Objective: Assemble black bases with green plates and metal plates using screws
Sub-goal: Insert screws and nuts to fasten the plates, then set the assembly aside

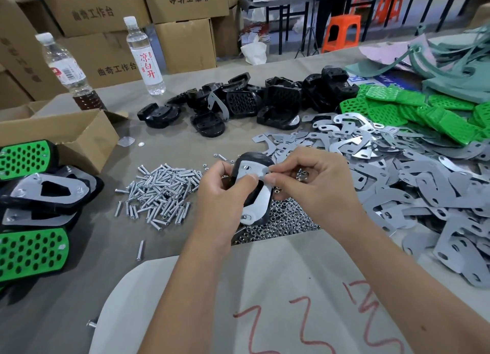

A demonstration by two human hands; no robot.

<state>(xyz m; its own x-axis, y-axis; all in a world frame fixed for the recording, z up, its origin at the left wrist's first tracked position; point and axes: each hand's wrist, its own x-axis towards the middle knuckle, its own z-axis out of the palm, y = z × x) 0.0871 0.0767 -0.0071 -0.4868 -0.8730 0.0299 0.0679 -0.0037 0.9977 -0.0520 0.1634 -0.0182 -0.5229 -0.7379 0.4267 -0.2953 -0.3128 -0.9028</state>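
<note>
My left hand (225, 194) grips a black base (253, 159) with a metal plate (258, 202) lying on its underside, held above the table centre. My right hand (310, 178) pinches the plate's upper edge against the base. A screw tip pokes through the plate's lower end. A pile of screws (161, 192) lies to the left, and a heap of nuts (281, 221) sits under my hands. Loose black bases (238, 104) are piled behind, metal plates (397, 168) spread to the right, green plates (424, 112) at far right.
Finished assemblies (34, 208) are stacked at the left edge beside an open cardboard box (66, 133). Two water bottles (144, 57) stand at the back left before stacked cartons. A white sheet with red scribbles (265, 300) covers the near table. An orange stool (342, 33) stands beyond.
</note>
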